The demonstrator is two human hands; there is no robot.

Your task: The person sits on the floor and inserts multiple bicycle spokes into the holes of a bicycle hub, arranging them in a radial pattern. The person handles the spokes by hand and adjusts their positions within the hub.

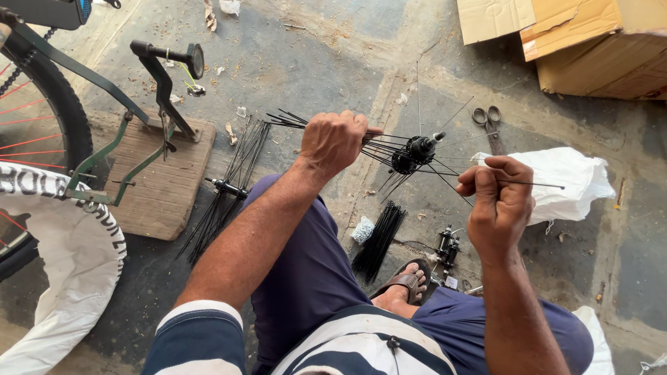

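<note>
Between left hand (335, 141) and right hand (499, 199) hangs the spoked hub (414, 153).

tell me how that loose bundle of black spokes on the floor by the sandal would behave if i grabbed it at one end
The bundle of black spokes is many thin, separate rods with no tie visible, so it would probably fan out and shed some. Each looks thin and long, likely springy rather than rigid. On the rough concrete floor they would likely roll a little.
</note>
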